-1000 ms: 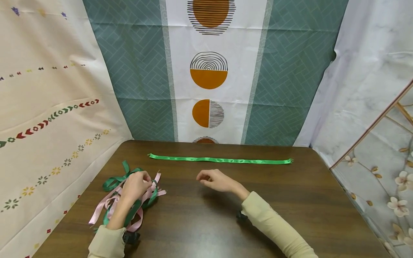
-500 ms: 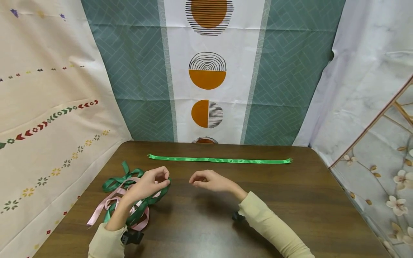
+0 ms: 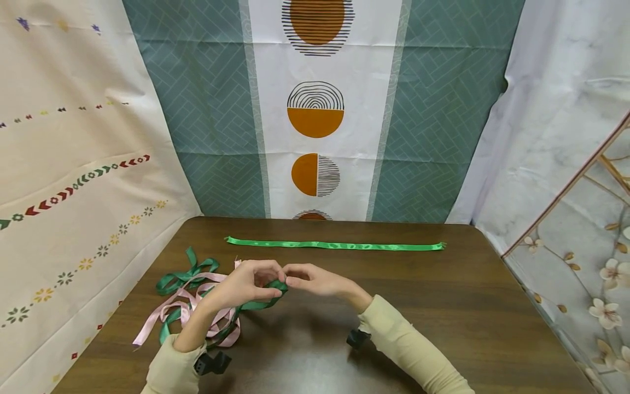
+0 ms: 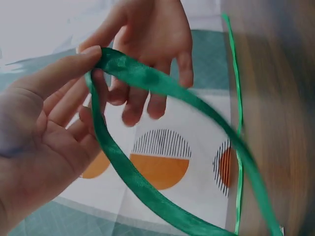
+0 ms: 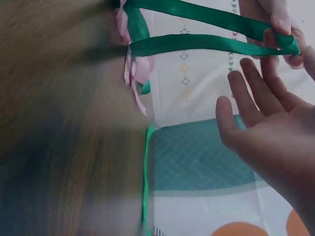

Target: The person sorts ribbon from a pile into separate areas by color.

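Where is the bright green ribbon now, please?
In the head view, the bright green ribbon lies across the far side of the table, beyond the left hand and right hand.

Dark green ribbon (image 4: 147, 78): smooth, glossy satin. Tabletop (image 3: 443, 306): wood-grained, faintly shiny (pale glare). Backdrop (image 3: 211, 98): creased matt cloth.

We look into a draped booth built close around a brown wood-grain table (image 3: 467, 306); whether it stands in a home or a studio, we cannot tell. At the far side we see a teal-and-white cloth (image 3: 211, 109) with orange discs (image 3: 315, 123) and fold creases across it. A cream patterned cloth (image 3: 74, 137) walls the left, a marbled cloth (image 3: 556, 164) with printed flowers (image 3: 606, 316) the right. Near us, a black wrist camera (image 3: 213, 363) suggests a filming spot.
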{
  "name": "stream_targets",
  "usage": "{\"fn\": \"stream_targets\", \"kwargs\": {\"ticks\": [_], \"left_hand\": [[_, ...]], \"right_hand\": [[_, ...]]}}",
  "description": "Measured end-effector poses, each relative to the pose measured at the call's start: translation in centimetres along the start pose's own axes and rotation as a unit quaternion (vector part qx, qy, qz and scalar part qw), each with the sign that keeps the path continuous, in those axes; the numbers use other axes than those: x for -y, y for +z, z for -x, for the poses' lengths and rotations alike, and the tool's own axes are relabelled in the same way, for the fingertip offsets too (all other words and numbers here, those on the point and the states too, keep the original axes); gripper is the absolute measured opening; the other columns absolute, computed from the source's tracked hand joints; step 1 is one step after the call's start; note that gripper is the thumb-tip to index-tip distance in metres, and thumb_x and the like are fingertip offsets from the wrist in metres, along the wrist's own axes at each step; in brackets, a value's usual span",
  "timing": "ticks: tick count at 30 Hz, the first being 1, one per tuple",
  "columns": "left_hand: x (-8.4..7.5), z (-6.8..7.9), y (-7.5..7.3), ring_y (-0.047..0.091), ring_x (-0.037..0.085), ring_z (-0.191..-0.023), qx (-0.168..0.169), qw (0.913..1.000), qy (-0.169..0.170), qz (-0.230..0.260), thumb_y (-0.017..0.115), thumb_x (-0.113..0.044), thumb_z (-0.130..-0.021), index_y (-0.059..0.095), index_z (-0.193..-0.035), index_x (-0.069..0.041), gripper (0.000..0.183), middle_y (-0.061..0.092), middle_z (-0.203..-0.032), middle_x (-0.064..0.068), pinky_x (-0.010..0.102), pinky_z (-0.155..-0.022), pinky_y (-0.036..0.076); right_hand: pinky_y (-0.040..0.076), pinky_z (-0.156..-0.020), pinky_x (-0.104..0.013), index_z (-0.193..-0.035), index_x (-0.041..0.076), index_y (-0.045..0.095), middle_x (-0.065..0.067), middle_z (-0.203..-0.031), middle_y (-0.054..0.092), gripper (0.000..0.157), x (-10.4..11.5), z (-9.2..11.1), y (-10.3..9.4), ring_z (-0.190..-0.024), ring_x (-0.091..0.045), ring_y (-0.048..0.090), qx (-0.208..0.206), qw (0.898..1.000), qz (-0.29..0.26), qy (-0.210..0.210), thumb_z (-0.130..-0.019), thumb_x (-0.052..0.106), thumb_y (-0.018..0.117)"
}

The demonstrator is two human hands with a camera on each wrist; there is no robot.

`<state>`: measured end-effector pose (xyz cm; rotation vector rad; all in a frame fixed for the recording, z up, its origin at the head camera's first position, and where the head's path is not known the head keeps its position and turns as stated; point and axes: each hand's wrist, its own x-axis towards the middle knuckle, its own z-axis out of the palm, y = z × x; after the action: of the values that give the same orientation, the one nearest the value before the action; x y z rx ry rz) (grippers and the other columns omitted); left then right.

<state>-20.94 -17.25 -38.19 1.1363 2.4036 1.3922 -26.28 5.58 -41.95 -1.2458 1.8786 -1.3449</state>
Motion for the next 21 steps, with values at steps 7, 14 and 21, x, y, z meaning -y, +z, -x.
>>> {"fn": "stream_targets", "kwargs": {"ticks": [7, 14, 21], "left_hand": [[-0.6, -0.3, 0.4, 0.051, 0.007, -0.066, -0.016, 0.9998, 0.012, 0.005, 0.076, -0.011, -0.081, 0.058, -0.108, -0.012, 0.033, 0.064, -0.091, 0.008, 0.023, -0.059, 0.042], [-0.8, -0.7, 0.4, 0.058, 0.012, -0.069, -0.021, 0.9997, -0.005, -0.008, 0.080, -0.016, -0.078, 0.057, -0.111, -0.012, 0.040, 0.061, -0.097, 0.007, 0.023, -0.061, 0.046], [0.1, -0.2, -0.3, 0.052, 0.007, -0.062, 0.015, 0.9976, -0.064, -0.022, 0.072, -0.019, -0.087, 0.058, -0.120, -0.007, 0.038, 0.062, -0.087, 0.005, 0.022, -0.059, 0.045]], "right_hand": [[0.040, -0.107, -0.046, -0.132, 0.000, 0.053, -0.017, -0.131, 0.058, 0.061, 0.4, 0.5, -0.1, -0.115, -0.010, 0.056, -0.002, 0.999, -0.050, 0.005, -0.098, 0.050, 0.044], [0.045, -0.078, -0.026, -0.102, -0.006, 0.057, -0.001, -0.088, 0.055, 0.038, 0.4, 0.8, -0.3, -0.085, -0.012, 0.051, 0.014, 0.996, -0.088, -0.026, -0.099, 0.032, 0.053], [0.039, -0.069, -0.024, -0.098, -0.001, 0.060, 0.003, -0.081, 0.051, 0.020, 0.2, 1.9, -1.5, -0.074, -0.009, 0.046, -0.007, 0.999, -0.052, -0.015, -0.098, 0.019, 0.057]]}}
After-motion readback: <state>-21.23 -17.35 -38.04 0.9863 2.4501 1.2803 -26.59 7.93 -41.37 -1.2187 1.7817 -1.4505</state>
